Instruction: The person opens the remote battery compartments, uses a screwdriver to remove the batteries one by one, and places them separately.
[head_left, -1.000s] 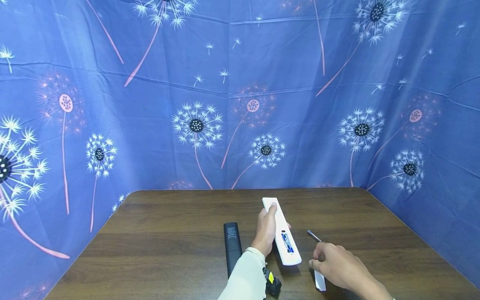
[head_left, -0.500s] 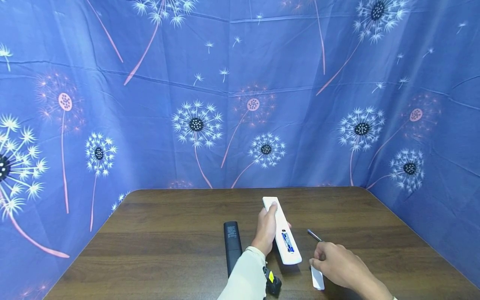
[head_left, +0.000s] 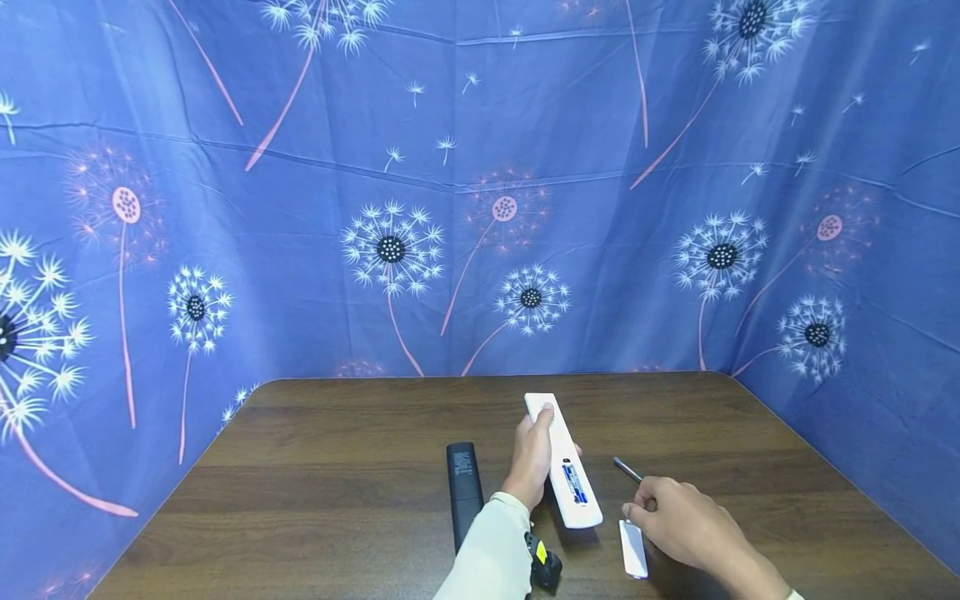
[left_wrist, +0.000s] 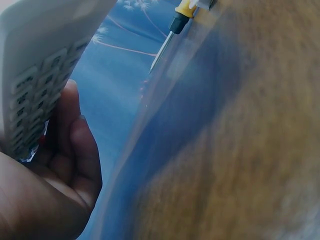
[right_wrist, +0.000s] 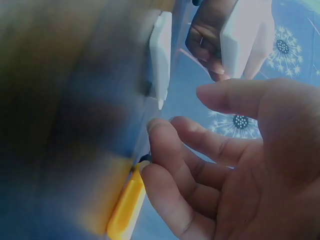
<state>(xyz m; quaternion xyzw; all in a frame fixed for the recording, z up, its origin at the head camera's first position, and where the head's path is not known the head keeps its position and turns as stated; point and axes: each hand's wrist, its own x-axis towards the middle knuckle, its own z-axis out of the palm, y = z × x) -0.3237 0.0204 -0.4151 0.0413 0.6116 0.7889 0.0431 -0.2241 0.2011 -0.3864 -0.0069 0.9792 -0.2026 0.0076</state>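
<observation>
My left hand (head_left: 530,458) grips a white remote control (head_left: 564,446), its back up and its battery bay (head_left: 574,483) uncovered with blue batteries in it. In the left wrist view the fingers (left_wrist: 82,145) curl beside the remote's buttons (left_wrist: 37,95). My right hand (head_left: 686,525) is low over the table, fingers loosely bent and thumb apart, with nothing between them in the right wrist view. Beside its fingertips a white battery cover (head_left: 633,550) lies on the table. A screwdriver (head_left: 627,469) lies under the right hand; its yellow handle (right_wrist: 126,205) shows in the right wrist view.
A black remote control (head_left: 467,487) lies left of my left forearm, partly hidden by the sleeve (head_left: 491,550). A small black device with a yellow mark (head_left: 543,562) is at the left wrist. Blue dandelion-print cloth (head_left: 480,208) hangs behind the brown table (head_left: 337,467).
The battery cover has shifted slightly left and shows more fully from under the right hand, whose fingers have come away from it. The left hand and white remote stay nearly still.
</observation>
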